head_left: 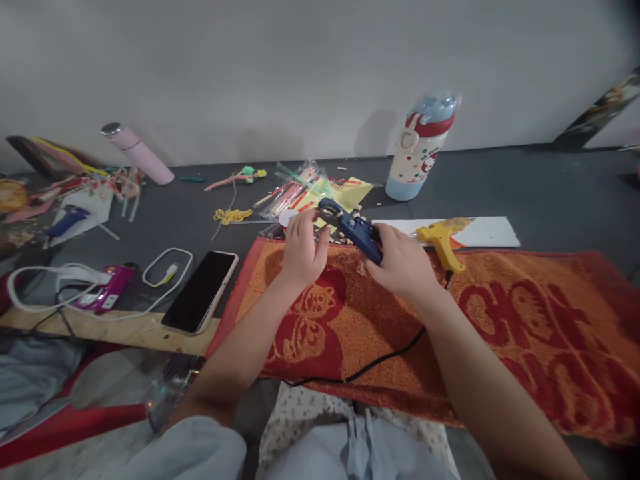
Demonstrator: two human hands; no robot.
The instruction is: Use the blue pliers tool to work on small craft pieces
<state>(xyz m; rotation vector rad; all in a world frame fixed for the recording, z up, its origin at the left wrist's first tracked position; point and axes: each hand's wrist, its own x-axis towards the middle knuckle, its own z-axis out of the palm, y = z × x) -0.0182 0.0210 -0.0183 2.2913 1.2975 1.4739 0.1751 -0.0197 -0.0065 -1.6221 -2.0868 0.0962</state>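
On my feed the right hand (403,263) is closed around the grip of the blue gun (353,230), a glue gun held just above the far edge of the towel (500,320), nozzle pointing left and away from me. The back of the hand faces the camera, so I cannot see the trigger finger. The left hand (300,250) sits right beside the nozzle, fingers half curled and close together, the thumb out toward the gun. Its fingertips reach a small white disc (289,217), but the hand covers most of it and I cannot tell whether it pinches the disc or only rests on it. A black cord (380,360) runs over the towel from under the right wrist toward my lap; where it joins the gun is hidden by the hand. Just right of the right hand a yellow gun (443,243) lies with its nozzle on a white card (485,232) and its grip on the towel. Beyond the blue gun, small pale bits lie scattered, too small to make out, with a packet (295,190) of coloured sticks on yellow paper (350,190). A bottle (420,150) stands by the wall, well apart from the hands. Left of the towel a phone (200,290) lies face up, partly on a plank (125,327). The clutter at the far left is cut off by the frame and blurred.
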